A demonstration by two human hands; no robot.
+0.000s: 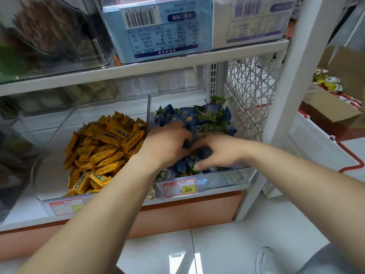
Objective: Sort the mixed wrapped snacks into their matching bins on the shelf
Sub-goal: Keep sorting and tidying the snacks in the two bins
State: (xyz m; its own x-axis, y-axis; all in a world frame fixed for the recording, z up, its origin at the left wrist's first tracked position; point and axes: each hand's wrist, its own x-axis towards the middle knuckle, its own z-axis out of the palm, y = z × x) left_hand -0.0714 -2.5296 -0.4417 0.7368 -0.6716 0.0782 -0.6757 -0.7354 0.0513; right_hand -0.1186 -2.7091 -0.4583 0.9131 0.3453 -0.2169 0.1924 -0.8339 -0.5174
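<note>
Both my hands are down in the clear right-hand bin [237,175], which holds a heap of blue and green wrapped snacks [199,117]. My left hand [167,143] digs into the pile with curled fingers closed around blue wrappers. My right hand [215,149] lies beside it, its fingers curled over dark blue packets, thumb pressing at the front. What exactly each hand holds is hidden under the fingers. The clear bin to the left [55,175] is filled with orange-yellow wrapped bars [102,151].
Price tags [179,187] hang on the bin fronts. The upper shelf [138,70] carries clear boxes and blue cartons. A white lattice panel [248,89] closes the shelf's right side. A white basket [316,143] and cardboard boxes with snacks [335,95] stand at right.
</note>
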